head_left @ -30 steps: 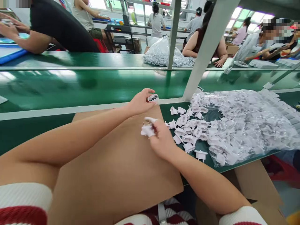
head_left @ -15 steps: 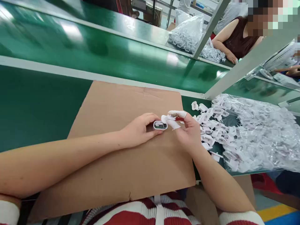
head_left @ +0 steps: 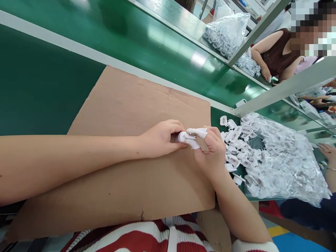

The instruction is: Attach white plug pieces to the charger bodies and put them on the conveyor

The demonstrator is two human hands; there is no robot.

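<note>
Above the brown cardboard sheet (head_left: 126, 189), my left hand (head_left: 165, 138) grips a small white housing (head_left: 181, 137) between thumb and fingers. My right hand (head_left: 210, 147) wears white finger covers on its thumb and index finger. Those two fingers pinch a small white part (head_left: 191, 135) against the open end of the housing. The part covers most of that end, so the inside is mostly hidden. Beside my right hand lies a pile of loose white plastic parts (head_left: 237, 145) on the green table.
A clear plastic bag of white parts (head_left: 291, 161) lies to the right. A metal post (head_left: 283, 87) slants over the green conveyor (head_left: 157, 52). Across it sit a person in a dark top (head_left: 278, 52) and another bag (head_left: 227, 33). Another person's hand (head_left: 327, 152) shows at the right edge.
The white part has moved from above the housing's opening onto it, covering the dark interior. The view has tilted, and another person's hand has appeared at the right edge.
</note>
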